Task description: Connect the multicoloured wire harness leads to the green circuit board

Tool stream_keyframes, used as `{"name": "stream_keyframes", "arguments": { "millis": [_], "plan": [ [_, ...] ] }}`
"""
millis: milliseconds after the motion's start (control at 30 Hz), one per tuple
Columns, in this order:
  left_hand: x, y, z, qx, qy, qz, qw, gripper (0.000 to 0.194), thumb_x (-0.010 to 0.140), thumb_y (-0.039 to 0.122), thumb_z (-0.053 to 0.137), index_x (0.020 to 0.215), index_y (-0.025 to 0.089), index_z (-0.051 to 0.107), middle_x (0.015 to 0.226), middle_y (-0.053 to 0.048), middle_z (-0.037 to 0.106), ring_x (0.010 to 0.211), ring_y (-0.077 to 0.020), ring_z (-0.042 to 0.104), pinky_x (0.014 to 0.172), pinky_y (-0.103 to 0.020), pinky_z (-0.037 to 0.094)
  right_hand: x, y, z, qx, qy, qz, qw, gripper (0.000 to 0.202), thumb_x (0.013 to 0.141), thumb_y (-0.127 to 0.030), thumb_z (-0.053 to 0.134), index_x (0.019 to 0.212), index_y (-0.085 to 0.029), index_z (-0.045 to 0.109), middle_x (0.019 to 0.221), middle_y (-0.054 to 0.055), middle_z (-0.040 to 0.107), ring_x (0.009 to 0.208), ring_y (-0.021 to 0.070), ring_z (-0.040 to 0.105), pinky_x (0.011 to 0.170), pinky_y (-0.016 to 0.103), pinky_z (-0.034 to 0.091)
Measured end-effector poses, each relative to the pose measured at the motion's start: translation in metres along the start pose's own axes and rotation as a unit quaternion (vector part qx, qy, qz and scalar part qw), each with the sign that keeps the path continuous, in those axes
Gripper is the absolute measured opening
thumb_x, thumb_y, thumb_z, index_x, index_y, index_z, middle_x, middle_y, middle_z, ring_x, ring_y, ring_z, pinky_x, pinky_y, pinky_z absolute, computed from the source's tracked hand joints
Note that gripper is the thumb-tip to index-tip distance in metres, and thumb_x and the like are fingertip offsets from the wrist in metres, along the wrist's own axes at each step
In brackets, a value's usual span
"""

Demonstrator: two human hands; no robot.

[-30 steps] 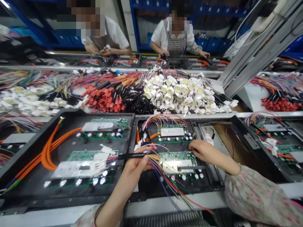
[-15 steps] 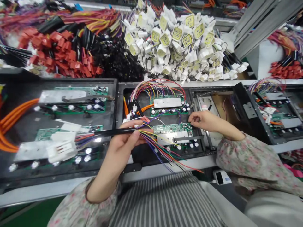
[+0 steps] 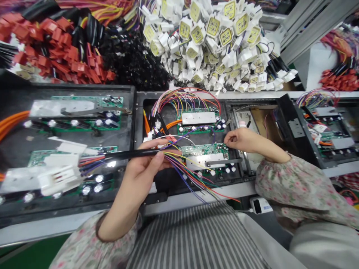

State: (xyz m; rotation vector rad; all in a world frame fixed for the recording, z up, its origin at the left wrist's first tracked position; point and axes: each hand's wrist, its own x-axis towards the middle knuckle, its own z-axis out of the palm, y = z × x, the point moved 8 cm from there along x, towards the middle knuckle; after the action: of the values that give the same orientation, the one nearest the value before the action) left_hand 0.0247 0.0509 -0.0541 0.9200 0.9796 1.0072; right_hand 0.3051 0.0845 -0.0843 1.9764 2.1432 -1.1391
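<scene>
My left hand is closed around the black-sleeved wiring harness. White plug connectors hang at the harness's left end, over the left-hand boards. To the right of my fingers its loose coloured wires fan out across the lower circuit board and past the tray's front edge. My right hand is pinched at that board's upper right corner; whatever lies between the fingertips is too small to make out. Above it, the upper circuit board has an arc of coloured wires along its far edge.
Black trays hold the boards, with thick orange cables at the left. Behind them are heaps of red connectors, black connectors and white connectors. A metal post slants at the right.
The view has shifted slightly, so the left boards and connectors appear farther left. Both hands keep nearly the same pose; the left still grips the harness and the right stays at the board's corner.
</scene>
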Motion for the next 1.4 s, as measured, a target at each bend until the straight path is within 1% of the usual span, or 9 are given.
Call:
{"name": "stream_keyframes", "arguments": {
  "millis": [500, 667, 833, 967, 1067, 1133, 1167, 1300, 1400],
  "plan": [
    [0.0, 0.0, -0.001, 0.001, 0.001, 0.007, 1.0, 0.02, 0.09, 0.035, 0.063, 0.107, 0.023, 0.064, 0.128, -0.008, 0.065, 0.088, -0.0184, 0.073, 0.073, -0.028, 0.062, 0.006, -0.001, 0.0, 0.028, 0.025, -0.008, 0.999, 0.002, 0.07, -0.019, 0.056, 0.068, -0.02, 0.056, 0.059, -0.003, 0.06, 0.055, 0.0112, 0.056, 0.055, 0.022, 0.046],
    [0.0, -0.002, -0.002, -0.002, -0.006, 0.0, 1.0, 0.021, 0.091, 0.034, 0.062, 0.108, 0.023, 0.064, 0.107, -0.007, 0.074, 0.09, -0.0207, 0.073, 0.074, -0.03, 0.062, 0.004, -0.006, 0.0, -0.013, 0.048, -0.002, 0.999, 0.006, 0.069, -0.017, 0.057, 0.065, -0.02, 0.057, 0.056, -0.004, 0.06, 0.053, 0.0111, 0.056, 0.053, 0.022, 0.041],
    [0.0, -0.003, -0.002, -0.005, -0.002, -0.001, 1.0, 0.019, 0.091, 0.033, 0.062, 0.108, 0.024, 0.064, 0.11, -0.006, 0.073, 0.088, -0.0192, 0.073, 0.074, -0.03, 0.062, -0.008, -0.011, -0.013, -0.047, 0.087, 0.004, 0.995, 0.009, 0.075, -0.02, 0.057, 0.067, -0.021, 0.057, 0.057, -0.002, 0.06, 0.054, 0.0133, 0.056, 0.053, 0.025, 0.038],
    [0.001, -0.005, -0.003, 0.002, 0.018, -0.005, 1.0, 0.021, 0.089, 0.035, 0.064, 0.107, 0.024, 0.065, 0.109, -0.005, 0.072, 0.088, -0.0199, 0.073, 0.072, -0.031, 0.062, -0.029, -0.05, -0.02, -0.001, 0.137, -0.063, 0.989, 0.02, 0.086, -0.034, 0.054, 0.075, -0.02, 0.063, 0.064, 0.001, 0.064, 0.056, 0.0143, 0.056, 0.052, 0.026, 0.038],
    [0.0, -0.004, -0.002, 0.001, 0.015, -0.004, 1.0, 0.022, 0.09, 0.034, 0.062, 0.109, 0.023, 0.063, 0.101, -0.005, 0.074, 0.088, -0.0195, 0.072, 0.073, -0.03, 0.061, -0.039, -0.097, 0.0, 0.059, 0.09, -0.16, 0.981, 0.022, 0.087, -0.038, 0.057, 0.078, -0.02, 0.067, 0.068, 0.002, 0.066, 0.058, 0.0127, 0.057, 0.054, 0.025, 0.041],
    [-0.001, -0.003, -0.002, -0.005, 0.014, -0.004, 1.0, 0.02, 0.091, 0.033, 0.06, 0.109, 0.023, 0.061, 0.099, -0.005, 0.074, 0.087, -0.0187, 0.073, 0.074, -0.03, 0.061, -0.04, -0.123, 0.015, 0.045, 0.062, -0.216, 0.973, 0.02, 0.087, -0.033, 0.057, 0.074, -0.02, 0.066, 0.066, 0.001, 0.064, 0.057, 0.0114, 0.056, 0.055, 0.024, 0.04],
    [-0.002, -0.002, -0.002, -0.011, 0.014, -0.006, 1.0, 0.02, 0.092, 0.033, 0.06, 0.109, 0.023, 0.059, 0.097, -0.004, 0.074, 0.086, -0.0182, 0.073, 0.074, -0.03, 0.061, -0.039, -0.13, 0.018, 0.038, 0.07, -0.23, 0.97, 0.02, 0.087, -0.029, 0.055, 0.072, -0.019, 0.065, 0.065, 0.001, 0.064, 0.057, 0.011, 0.055, 0.055, 0.023, 0.04],
    [-0.004, -0.002, -0.006, -0.035, 0.013, -0.026, 0.999, 0.023, 0.092, 0.035, 0.059, 0.111, 0.024, 0.053, 0.087, -0.001, 0.073, 0.079, -0.0159, 0.073, 0.072, -0.03, 0.061, -0.024, -0.13, 0.012, 0.091, 0.172, -0.214, 0.957, 0.015, 0.087, -0.022, 0.052, 0.075, -0.019, 0.061, 0.071, 0.001, 0.066, 0.063, 0.0112, 0.06, 0.062, 0.023, 0.044],
    [-0.004, -0.002, -0.01, -0.031, 0.027, -0.026, 0.999, 0.027, 0.089, 0.036, 0.063, 0.111, 0.025, 0.054, 0.086, 0.001, 0.071, 0.076, -0.0138, 0.071, 0.069, -0.026, 0.061, -0.011, -0.128, 0.019, 0.111, 0.165, -0.215, 0.956, 0.009, 0.084, -0.019, 0.054, 0.076, -0.019, 0.058, 0.073, 0.0, 0.067, 0.066, 0.012, 0.062, 0.066, 0.024, 0.047]
  ]
}}
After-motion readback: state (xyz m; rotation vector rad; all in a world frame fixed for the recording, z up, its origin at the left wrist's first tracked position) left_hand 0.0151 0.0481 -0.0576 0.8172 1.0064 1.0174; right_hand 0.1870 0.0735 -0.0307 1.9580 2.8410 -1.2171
